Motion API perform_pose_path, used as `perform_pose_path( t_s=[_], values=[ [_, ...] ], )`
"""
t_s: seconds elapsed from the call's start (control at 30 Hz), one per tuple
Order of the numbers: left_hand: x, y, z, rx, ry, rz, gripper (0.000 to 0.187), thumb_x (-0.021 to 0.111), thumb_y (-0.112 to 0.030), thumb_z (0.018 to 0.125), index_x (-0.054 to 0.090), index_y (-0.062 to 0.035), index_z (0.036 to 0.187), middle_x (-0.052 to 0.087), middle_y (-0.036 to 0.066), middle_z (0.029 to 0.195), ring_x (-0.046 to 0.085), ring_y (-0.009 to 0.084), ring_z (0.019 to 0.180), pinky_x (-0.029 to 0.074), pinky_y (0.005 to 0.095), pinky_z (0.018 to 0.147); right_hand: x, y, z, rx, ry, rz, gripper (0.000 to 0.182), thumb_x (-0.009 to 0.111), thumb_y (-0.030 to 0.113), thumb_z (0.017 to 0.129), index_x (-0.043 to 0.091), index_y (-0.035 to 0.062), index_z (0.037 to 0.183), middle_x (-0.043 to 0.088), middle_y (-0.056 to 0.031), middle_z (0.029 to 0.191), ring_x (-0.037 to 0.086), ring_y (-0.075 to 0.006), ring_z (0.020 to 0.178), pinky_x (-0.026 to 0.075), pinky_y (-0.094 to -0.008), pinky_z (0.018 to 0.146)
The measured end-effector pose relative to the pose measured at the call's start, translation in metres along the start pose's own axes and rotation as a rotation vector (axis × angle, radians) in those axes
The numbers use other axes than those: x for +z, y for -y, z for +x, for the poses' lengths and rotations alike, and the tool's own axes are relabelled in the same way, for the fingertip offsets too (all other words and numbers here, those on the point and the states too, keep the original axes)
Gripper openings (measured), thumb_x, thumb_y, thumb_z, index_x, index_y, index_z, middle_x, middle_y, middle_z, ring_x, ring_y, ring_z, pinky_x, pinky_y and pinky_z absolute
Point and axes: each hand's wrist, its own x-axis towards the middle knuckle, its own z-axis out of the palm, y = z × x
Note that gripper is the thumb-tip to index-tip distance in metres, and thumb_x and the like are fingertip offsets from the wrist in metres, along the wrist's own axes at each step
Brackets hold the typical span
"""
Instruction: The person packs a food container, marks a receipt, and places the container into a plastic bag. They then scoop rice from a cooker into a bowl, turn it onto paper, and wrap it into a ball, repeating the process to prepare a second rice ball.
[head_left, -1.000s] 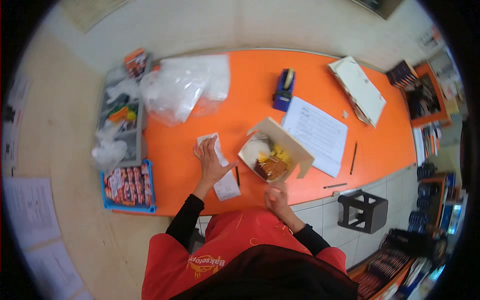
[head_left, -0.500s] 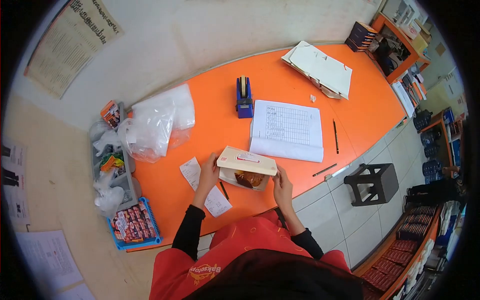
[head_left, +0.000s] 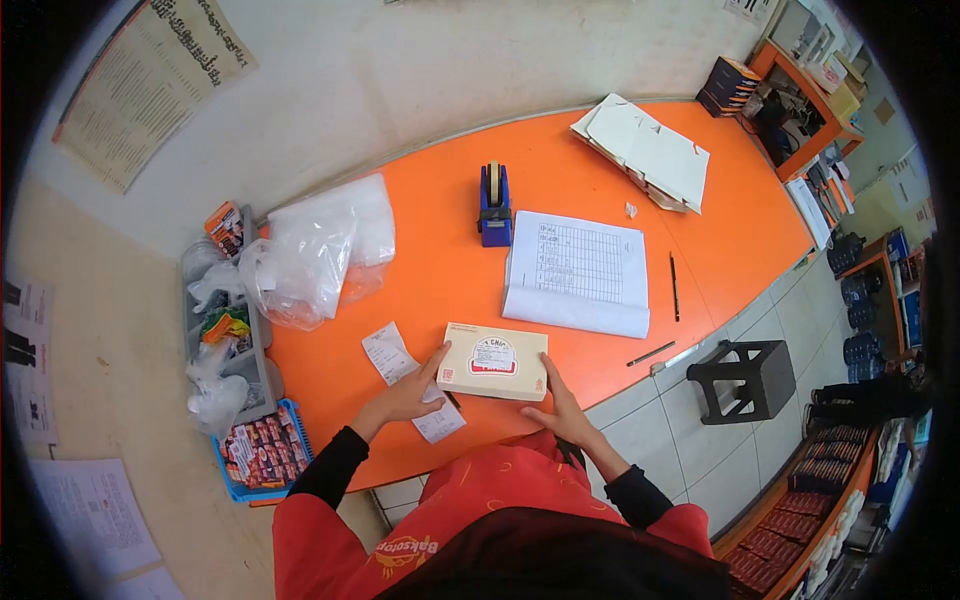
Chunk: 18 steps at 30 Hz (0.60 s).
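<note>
A cream cardboard food box (head_left: 465,352) with a printed label on its lid lies closed at the front of the orange table. My left hand (head_left: 408,393) presses against its left side, fingers along the edge. At the right end my right hand (head_left: 565,405) grips the box, thumb at the front corner. Whatever is inside is hidden under the lid. Partly under my left hand are long paper receipts (head_left: 440,424), with a dark pen (head_left: 453,399) showing beside them.
Behind the box lie an open ledger (head_left: 580,270), a blue tape dispenser (head_left: 494,205) and a stack of flat white cartons (head_left: 645,150). Plastic bags (head_left: 325,240), a grey organizer (head_left: 262,385) and a blue basket (head_left: 235,490) line the left. A black stool (head_left: 745,382) stands right.
The lid has come down over the brown food, so the box is now closed. Both hands have moved from the lid's upper edge to the box's sides.
</note>
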Motion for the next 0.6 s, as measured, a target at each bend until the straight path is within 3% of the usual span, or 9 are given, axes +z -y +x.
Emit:
perform_pose_path(
  t_s=[0.07,0.13,0.23,0.33,0.43,0.53,0.57,0.6],
  values=[
    [0.003,0.004,0.001,0.016,-0.022,0.031,0.083,0.060,-0.010,0.080,0.006,-0.0126,0.144,0.027,0.025,0.140,0.044,0.0384,0.119,0.037,0.0401,0.097,0.002,-0.014,0.001,0.039,0.010,0.048,0.080,0.068,0.014,0.078,0.018,0.0046,0.139,0.021,-0.0214,0.143,0.029,-0.0323,0.131,0.029,-0.0390,0.106],
    [0.007,0.010,0.003,0.015,-0.057,0.050,0.083,0.060,-0.010,0.080,0.007,-0.0132,0.144,0.031,0.023,0.139,0.045,0.0378,0.118,0.038,0.0395,0.096,0.003,-0.018,0.001,0.045,-0.003,-0.026,0.078,0.069,0.014,0.077,0.021,0.0047,0.138,0.024,-0.0221,0.141,0.031,-0.0339,0.129,0.029,-0.0389,0.105],
    [0.011,0.009,0.005,-0.137,-0.146,-0.066,0.075,0.059,-0.008,0.082,0.016,-0.0135,0.143,0.038,0.020,0.134,0.048,0.0368,0.113,0.040,0.0392,0.094,-0.002,0.002,0.005,-0.005,-0.046,-0.215,0.071,0.066,0.011,0.079,0.025,0.0070,0.136,0.030,-0.0226,0.136,0.035,-0.0351,0.125,0.033,-0.0385,0.102],
    [0.022,0.015,0.020,-0.008,-0.469,-0.062,0.060,0.055,-0.005,0.083,0.032,-0.0116,0.137,0.047,0.019,0.126,0.052,0.0354,0.108,0.042,0.0396,0.090,-0.004,0.002,0.013,-0.035,-0.146,-0.316,0.058,0.061,0.007,0.082,0.033,0.0099,0.133,0.036,-0.0221,0.130,0.043,-0.0347,0.117,0.040,-0.0379,0.094],
    [0.010,0.009,0.039,-0.012,-0.575,-0.135,0.052,0.050,0.001,0.081,0.043,-0.0112,0.131,0.054,0.022,0.113,0.055,0.0364,0.100,0.045,0.0402,0.084,-0.008,0.010,0.022,0.030,-0.267,-0.306,0.044,0.052,0.001,0.085,0.042,0.0089,0.127,0.046,-0.0200,0.120,0.049,-0.0328,0.111,0.043,-0.0370,0.089],
    [-0.037,0.000,0.042,-0.172,-0.250,0.223,0.052,0.047,0.005,0.080,0.046,-0.0122,0.129,0.058,0.023,0.102,0.058,0.0367,0.091,0.047,0.0405,0.076,-0.024,0.020,0.035,-0.043,-0.323,-0.375,0.037,0.046,-0.001,0.088,0.046,0.0087,0.124,0.054,-0.0197,0.110,0.056,-0.0318,0.101,0.046,-0.0368,0.083],
    [-0.034,0.006,0.039,-0.100,-0.286,0.192,0.054,0.047,0.005,0.080,0.044,-0.0135,0.130,0.058,0.023,0.102,0.058,0.0371,0.087,0.047,0.0404,0.074,-0.029,0.021,0.036,-0.097,-0.329,-0.415,0.036,0.045,-0.001,0.089,0.047,0.0090,0.124,0.056,-0.0200,0.108,0.058,-0.0317,0.097,0.047,-0.0368,0.080],
    [-0.028,0.015,0.038,-0.026,-0.323,0.163,0.056,0.048,0.005,0.080,0.043,-0.0147,0.131,0.058,0.023,0.101,0.058,0.0375,0.084,0.048,0.0404,0.072,-0.029,0.022,0.036,-0.011,-0.299,-0.338,0.034,0.043,0.001,0.091,0.046,0.0086,0.124,0.059,-0.0200,0.103,0.059,-0.0304,0.096,0.047,-0.0352,0.080]
  ],
)
